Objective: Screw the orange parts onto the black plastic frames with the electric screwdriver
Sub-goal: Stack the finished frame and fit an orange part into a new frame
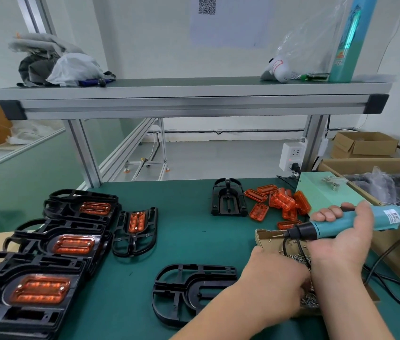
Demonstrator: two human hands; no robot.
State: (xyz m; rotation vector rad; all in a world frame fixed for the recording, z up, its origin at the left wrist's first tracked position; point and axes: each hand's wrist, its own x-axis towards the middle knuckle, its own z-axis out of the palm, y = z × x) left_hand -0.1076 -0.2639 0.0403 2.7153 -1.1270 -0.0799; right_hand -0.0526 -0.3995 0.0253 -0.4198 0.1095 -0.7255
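Observation:
My right hand (343, 231) is wrapped around the teal electric screwdriver (346, 223), whose black tip points left over a small cardboard box of screws (267, 238). My left hand (275, 285) reaches into that box, fingers hidden among the screws. A bare black plastic frame (189, 288) lies on the green mat just left of my left hand. Another empty frame (228, 197) sits further back, beside a pile of loose orange parts (280, 202). Stacks of frames with orange parts fitted (54, 246) fill the left side.
A pale green power box (321, 190) and an open cardboard carton of bagged parts (390, 182) stand at the right. The screwdriver's black cable (390, 290) loops along the right edge. An aluminium shelf (194, 104) spans overhead at the back, with a socket strip (292, 155) on its post.

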